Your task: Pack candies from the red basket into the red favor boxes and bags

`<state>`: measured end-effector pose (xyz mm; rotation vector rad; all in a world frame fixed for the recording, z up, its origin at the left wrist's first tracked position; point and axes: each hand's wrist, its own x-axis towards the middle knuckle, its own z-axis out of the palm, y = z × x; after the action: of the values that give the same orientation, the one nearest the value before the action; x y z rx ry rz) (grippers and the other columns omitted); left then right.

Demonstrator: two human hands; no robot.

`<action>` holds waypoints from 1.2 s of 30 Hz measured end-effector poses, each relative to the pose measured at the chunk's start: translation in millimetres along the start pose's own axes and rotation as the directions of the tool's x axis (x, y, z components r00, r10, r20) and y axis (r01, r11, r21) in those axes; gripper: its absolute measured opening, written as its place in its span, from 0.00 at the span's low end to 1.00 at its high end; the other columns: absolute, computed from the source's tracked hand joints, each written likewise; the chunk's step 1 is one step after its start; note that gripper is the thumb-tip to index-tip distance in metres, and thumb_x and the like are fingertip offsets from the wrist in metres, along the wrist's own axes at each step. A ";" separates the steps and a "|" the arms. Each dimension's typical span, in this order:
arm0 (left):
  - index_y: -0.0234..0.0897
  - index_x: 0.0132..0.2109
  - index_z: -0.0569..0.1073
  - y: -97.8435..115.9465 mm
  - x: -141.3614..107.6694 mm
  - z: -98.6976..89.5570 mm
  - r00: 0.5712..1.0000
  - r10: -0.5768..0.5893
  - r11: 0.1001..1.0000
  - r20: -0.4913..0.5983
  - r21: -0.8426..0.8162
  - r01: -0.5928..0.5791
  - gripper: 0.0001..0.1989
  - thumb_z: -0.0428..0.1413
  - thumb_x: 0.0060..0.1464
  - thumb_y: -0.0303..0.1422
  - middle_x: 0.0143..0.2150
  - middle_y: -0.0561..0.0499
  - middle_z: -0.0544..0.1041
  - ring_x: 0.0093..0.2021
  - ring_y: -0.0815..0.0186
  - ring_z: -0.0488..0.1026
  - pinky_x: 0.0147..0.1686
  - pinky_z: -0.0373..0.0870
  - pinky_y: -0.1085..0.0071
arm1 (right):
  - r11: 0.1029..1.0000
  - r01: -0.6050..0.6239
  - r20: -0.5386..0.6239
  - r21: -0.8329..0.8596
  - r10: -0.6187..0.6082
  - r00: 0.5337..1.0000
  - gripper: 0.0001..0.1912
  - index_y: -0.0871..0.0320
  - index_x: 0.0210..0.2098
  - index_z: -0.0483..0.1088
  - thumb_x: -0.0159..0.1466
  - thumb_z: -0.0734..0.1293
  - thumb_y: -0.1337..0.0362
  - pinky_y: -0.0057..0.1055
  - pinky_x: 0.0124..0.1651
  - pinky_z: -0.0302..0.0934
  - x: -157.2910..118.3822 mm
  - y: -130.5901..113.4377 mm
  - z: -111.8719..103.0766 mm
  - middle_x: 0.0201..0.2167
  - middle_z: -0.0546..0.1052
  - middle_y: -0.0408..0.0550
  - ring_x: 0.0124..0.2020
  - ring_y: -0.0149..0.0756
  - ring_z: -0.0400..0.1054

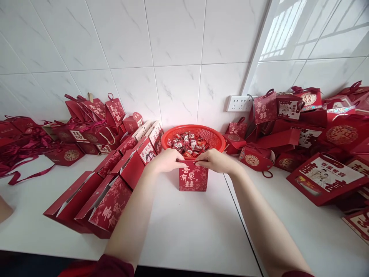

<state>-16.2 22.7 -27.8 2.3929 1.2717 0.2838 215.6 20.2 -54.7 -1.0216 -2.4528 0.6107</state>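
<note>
A small red box (192, 179) with white characters stands upright on the white table (184, 227), in the middle of the view. My left hand (170, 161) pinches its top edge on the left side. At the right side of the same edge, my right hand (212, 161) also has its fingers closed on the box. Directly behind both hands sits a red plastic basket (215, 134) holding many small wrapped candies (190, 143). The inside of the box is hidden from view.
Rows of red boxes (111, 202) stand to the left. Dark red ribbons (24, 161) and more boxes lie farther left. Piles of finished-looking red boxes (325, 175) cover the right side. A power strip (240, 103) is on the tiled wall. Someone's bare skin (4, 209) shows at the left edge.
</note>
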 end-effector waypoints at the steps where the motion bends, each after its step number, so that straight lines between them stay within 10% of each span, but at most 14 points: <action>1: 0.36 0.24 0.72 2.9 -2.0 -2.6 1.000 -0.004 1.000 -0.008 0.026 0.004 0.14 0.57 0.49 0.41 0.22 0.54 0.68 0.24 0.69 0.62 0.27 0.53 0.72 | 1.000 0.027 -0.016 -0.010 -0.027 1.000 0.12 0.58 0.32 0.76 0.65 0.62 0.62 0.28 0.32 0.54 -2.0 -2.0 -1.1 0.27 0.75 0.44 0.27 0.31 0.63; 9: 0.41 0.31 0.81 67.0 10.7 -46.5 0.993 0.112 0.947 0.038 0.299 -0.118 0.08 0.56 0.49 0.33 0.30 0.53 0.79 0.30 0.66 0.70 0.30 0.59 0.70 | 0.999 0.005 -0.232 0.037 0.004 0.973 0.14 0.55 0.42 0.77 0.67 0.61 0.58 0.29 0.34 0.62 -30.0 -28.6 -23.1 0.33 0.80 0.46 0.30 0.34 0.69; 15: 0.40 0.40 0.81 92.0 29.6 -159.5 0.998 0.038 0.865 0.044 0.499 -0.055 0.13 0.58 0.49 0.38 0.37 0.52 0.80 0.38 0.65 0.73 0.38 0.62 0.72 | 0.990 -0.022 -0.458 0.139 0.084 0.885 0.14 0.56 0.44 0.74 0.67 0.62 0.56 0.30 0.43 0.67 -62.3 -37.5 -59.5 0.42 0.79 0.48 0.41 0.37 0.74; 22: 0.42 0.44 0.79 1.8 86.2 -263.5 0.958 -0.050 0.727 -0.284 0.647 0.230 0.15 0.60 0.47 0.39 0.41 0.52 0.78 0.45 0.60 0.72 0.43 0.61 0.71 | 0.962 -0.265 -0.543 0.063 0.256 0.800 0.14 0.53 0.41 0.75 0.66 0.62 0.53 0.29 0.32 0.68 -92.1 -30.1 -85.6 0.33 0.80 0.45 0.32 0.37 0.75; 28: 0.45 0.42 0.78 -92.1 108.5 -257.8 0.834 -0.285 0.673 -0.472 0.522 0.525 0.14 0.60 0.46 0.37 0.47 0.52 0.78 0.47 0.57 0.71 0.43 0.61 0.69 | 0.901 -0.433 -0.637 -0.027 0.319 0.702 0.14 0.51 0.40 0.76 0.65 0.63 0.52 0.27 0.29 0.64 -98.9 -18.2 -92.0 0.33 0.80 0.42 0.25 0.32 0.71; 36: 0.37 0.52 0.74 -157.9 124.8 -254.3 0.746 -0.393 0.713 -0.537 0.335 0.616 0.20 0.59 0.53 0.38 0.45 0.56 0.76 0.43 0.70 0.64 0.41 0.56 0.75 | 0.829 -0.557 -0.698 -0.049 0.370 0.613 0.15 0.52 0.40 0.76 0.64 0.63 0.51 0.27 0.27 0.61 -98.1 -12.0 -101.7 0.27 0.78 0.40 0.16 0.27 0.61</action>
<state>-155.9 271.2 126.9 2.2725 2.4354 0.3553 325.6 -35.8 15.2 -1.6782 -1.6323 0.0061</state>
